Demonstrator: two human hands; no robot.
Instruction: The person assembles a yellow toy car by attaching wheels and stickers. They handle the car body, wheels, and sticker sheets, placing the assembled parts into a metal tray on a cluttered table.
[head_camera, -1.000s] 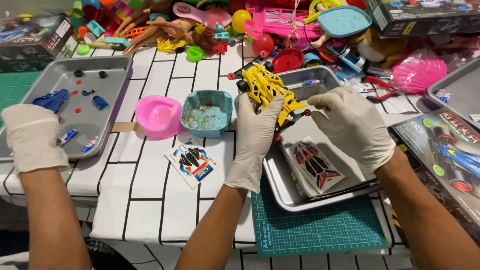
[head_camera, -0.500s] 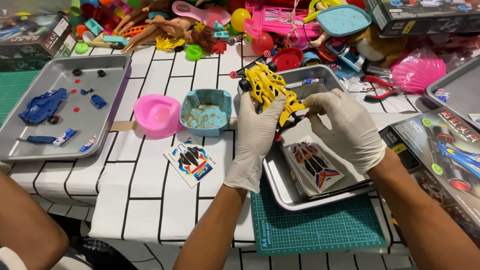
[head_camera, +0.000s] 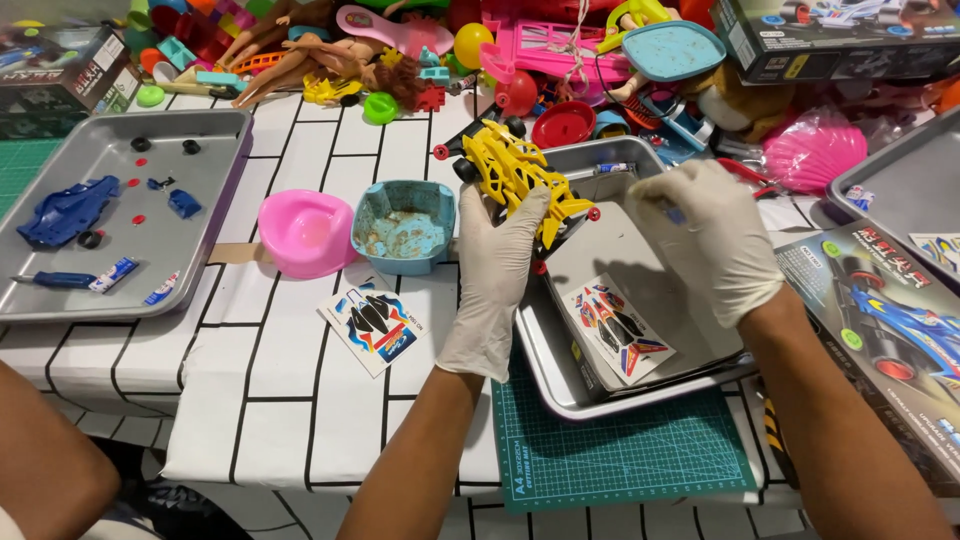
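The left hand (head_camera: 495, 275), in a white glove, is closed around a yellow toy race car (head_camera: 515, 172) and holds it up off the counter (head_camera: 300, 390), tilted, over the far left corner of a metal tray (head_camera: 560, 395). The car's black wheels and small red hubs stick out on both sides of the grip. The right hand (head_camera: 715, 240), also gloved, hovers over the same tray with its fingers curled inward — whether they pinch some small part I cannot tell, since the fingertips are turned away from the camera.

Inside the tray lies a sticker sheet (head_camera: 617, 328) with red, blue and black shapes, and the tray itself sits partly on a green cutting mat (head_camera: 620, 455). Just left of the held car stand a small blue tub (head_camera: 405, 225) with crusty residue and a pink toy bowl (head_camera: 303, 232), side by side. A second sticker sheet (head_camera: 372, 325) rests on the white, black-lined cover in front of them.

Further left is another metal tray (head_camera: 215, 235) holding a blue car body (head_camera: 65, 210), a blue screwdriver (head_camera: 55, 280) and loose little parts. A printed box (head_camera: 885, 330) showing a blue racer lies at the right edge — and a heap of colourful toys (head_camera: 420, 50) crowds the far side of the counter.
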